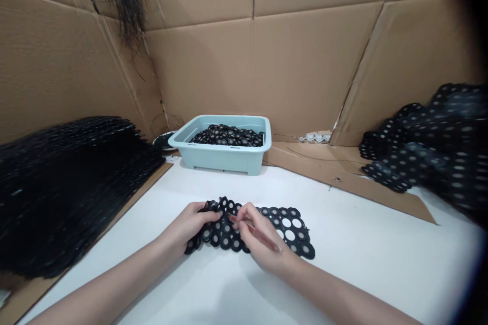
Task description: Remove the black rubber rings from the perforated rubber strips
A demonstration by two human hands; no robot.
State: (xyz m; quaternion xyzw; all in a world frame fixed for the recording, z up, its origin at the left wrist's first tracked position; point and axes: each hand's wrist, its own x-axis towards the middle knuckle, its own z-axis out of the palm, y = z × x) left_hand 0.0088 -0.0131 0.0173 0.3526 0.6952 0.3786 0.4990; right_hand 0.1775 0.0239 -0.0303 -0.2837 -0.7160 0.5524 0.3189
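On the white table (366, 269) lies a strip of joined black rings (225, 241), with pale or white centres. My left hand (190, 223) pinches the left part of the strip between thumb and fingers, lifting and bunching it slightly. My right hand (259, 238) is closed like a pen grip around a slim tool with a reddish-brown, see-through handle (269, 241). The tool's tip end points into the rings beside my left thumb; its exact shape is too small to make out. To the right of that hand the strip lies flat.
A light blue basin (221, 160) holding black ring pieces (229, 135) stands behind my hands. Black strands (72, 183) are piled at left, with another bundle (122, 0) hanging above. Black ring fabric (430, 147) is heaped at right. Cardboard walls (305, 61) enclose the table.
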